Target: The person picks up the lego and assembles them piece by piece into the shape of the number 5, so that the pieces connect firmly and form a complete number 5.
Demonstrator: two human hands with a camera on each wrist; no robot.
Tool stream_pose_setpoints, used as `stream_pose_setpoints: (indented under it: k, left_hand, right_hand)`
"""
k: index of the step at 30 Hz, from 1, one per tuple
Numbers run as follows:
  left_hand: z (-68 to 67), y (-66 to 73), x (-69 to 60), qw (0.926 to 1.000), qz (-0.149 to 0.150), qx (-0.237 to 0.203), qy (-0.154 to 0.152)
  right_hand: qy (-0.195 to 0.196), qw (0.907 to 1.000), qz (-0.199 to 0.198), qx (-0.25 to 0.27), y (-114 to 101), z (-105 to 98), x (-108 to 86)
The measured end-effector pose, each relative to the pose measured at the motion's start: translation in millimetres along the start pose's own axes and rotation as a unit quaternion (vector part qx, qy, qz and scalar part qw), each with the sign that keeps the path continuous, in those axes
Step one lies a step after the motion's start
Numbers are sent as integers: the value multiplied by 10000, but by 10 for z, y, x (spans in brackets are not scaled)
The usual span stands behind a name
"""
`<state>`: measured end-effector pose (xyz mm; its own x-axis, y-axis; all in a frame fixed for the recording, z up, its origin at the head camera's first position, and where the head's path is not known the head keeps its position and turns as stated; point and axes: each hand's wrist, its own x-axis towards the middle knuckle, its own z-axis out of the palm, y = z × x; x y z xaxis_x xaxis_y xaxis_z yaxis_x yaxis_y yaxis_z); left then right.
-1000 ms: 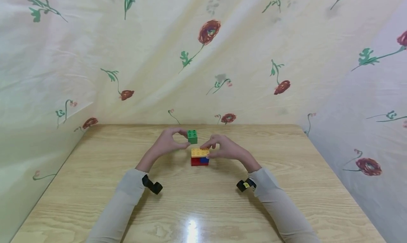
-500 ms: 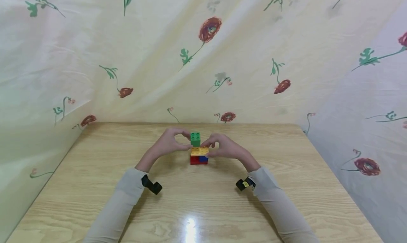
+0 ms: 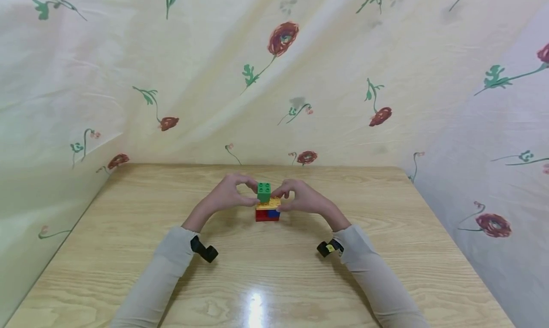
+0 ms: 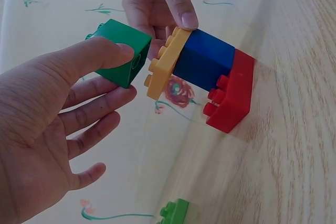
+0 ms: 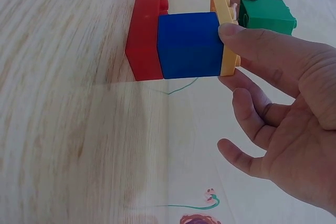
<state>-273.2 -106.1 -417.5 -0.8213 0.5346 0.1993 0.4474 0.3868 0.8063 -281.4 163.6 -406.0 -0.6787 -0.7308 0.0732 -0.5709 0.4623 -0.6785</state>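
My left hand (image 3: 228, 193) pinches a dark green building brick (image 3: 263, 192) between thumb and fingers. In the left wrist view the brick's hollow underside partly shows, so it is not seated on the studs. It hovers just above the left part of a flat yellow piece (image 4: 165, 66). That piece tops a blue brick (image 4: 205, 59), which stands on a longer red brick (image 4: 233, 93) on the table. My right hand (image 3: 305, 198) grips the stack at its upper right end, the thumb at the seam of yellow and blue in the right wrist view.
A light green brick (image 4: 176, 212) shows at the bottom of the left wrist view. The wooden table (image 3: 266, 266) meets a flowered cloth (image 3: 206, 80) at its back and sides. Each wrist wears a black band with a camera.
My left hand has carried the green brick rightward and down, from left of the stack to just over the yellow piece. The right hand keeps its grip on the stack.
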Motion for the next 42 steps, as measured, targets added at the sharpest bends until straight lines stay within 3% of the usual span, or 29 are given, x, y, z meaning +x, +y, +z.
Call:
stream_pose_setpoints:
  k: [17, 42]
  left_hand:
    - [12, -6, -12, 9999, -21, 140, -87]
    - [-13, -16, 2, 9996, -150, 146, -213]
  right_hand:
    - [-53, 9998, 186, 20, -33, -8, -5]
    - [10, 9999, 161, -12, -22, -9, 7]
